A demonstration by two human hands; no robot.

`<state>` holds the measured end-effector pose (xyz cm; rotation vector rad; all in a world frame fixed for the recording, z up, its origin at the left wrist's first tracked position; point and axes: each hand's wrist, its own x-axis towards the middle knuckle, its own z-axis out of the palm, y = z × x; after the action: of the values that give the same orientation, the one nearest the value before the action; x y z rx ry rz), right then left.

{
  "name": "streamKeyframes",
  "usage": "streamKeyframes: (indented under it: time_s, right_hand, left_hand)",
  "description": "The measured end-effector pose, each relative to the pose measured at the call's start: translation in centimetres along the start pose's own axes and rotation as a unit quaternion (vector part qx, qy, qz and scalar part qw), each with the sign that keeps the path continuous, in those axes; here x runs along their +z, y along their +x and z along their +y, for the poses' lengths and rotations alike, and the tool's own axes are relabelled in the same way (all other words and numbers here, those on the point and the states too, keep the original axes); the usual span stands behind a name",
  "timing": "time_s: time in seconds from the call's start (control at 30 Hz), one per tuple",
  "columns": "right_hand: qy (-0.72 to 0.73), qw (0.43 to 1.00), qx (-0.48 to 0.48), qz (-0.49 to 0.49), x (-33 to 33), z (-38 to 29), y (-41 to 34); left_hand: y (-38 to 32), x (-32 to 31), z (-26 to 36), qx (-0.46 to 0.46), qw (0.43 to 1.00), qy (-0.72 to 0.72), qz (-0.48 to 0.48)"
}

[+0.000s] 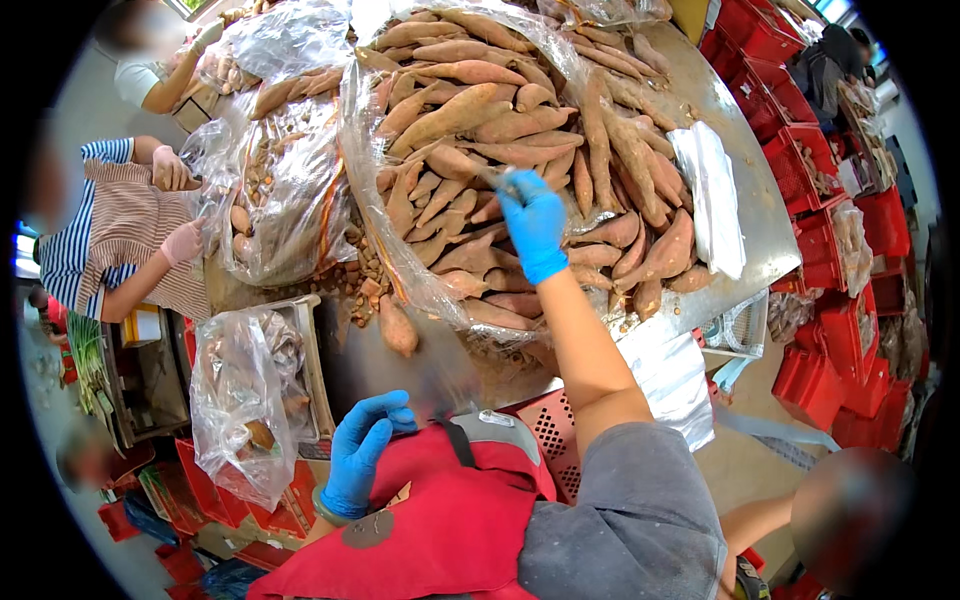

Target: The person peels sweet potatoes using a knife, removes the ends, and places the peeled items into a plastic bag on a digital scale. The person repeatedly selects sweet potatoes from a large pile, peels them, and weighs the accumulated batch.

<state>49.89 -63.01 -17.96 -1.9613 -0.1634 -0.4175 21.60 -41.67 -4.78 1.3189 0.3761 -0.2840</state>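
A large heap of sweet potatoes [495, 135] lies before me in an opened clear plastic bag [367, 172]. My right hand [534, 221], in a blue glove, is over the middle of the heap. Its fingers are closed on a thin tool [491, 177], blurred and probably a small knife. The tool's tip is at the end of one sweet potato [452, 161]; whether they touch I cannot tell. My left hand [360, 454], gloved in blue too, hovers by my red apron [442, 517], fingers loosely bent and apart, nothing in them. Near the table's front edge lies a single sweet potato [397, 327].
Cut-off pieces [367, 289] litter the metal table [750, 247]. White bags [706, 199] lie at its right. To the left, a person in pink gloves [171, 169] works at another plastic bag [292, 187]. A crate [319, 360] stands front left; red crates [806, 165] line the right.
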Motion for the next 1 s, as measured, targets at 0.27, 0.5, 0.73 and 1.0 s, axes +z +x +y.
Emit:
streamKeyframes:
  time_s: [0.27,0.5,0.73,1.0]
  right_hand:
    - [-0.243,0.97,0.004,0.003,-2.0,6.2,4.5]
    - [-0.279,0.949,0.1,-0.105,-5.2,4.1,5.4]
    - [0.008,0.996,0.014,-0.087,-6.5,5.3,2.9]
    - [-0.241,0.97,-0.009,-0.016,-3.6,9.0,14.1]
  left_hand:
    - [1.0,1.0,0.1,-0.001,0.999,0.041,0.019]
    - [1.8,0.9,-0.8,-0.021,0.999,0.03,-0.005]
    - [2.3,0.9,-1.1,-0.034,0.999,0.028,0.009]
    - [2.5,1.5,-0.9,-0.034,0.997,0.067,0.01]
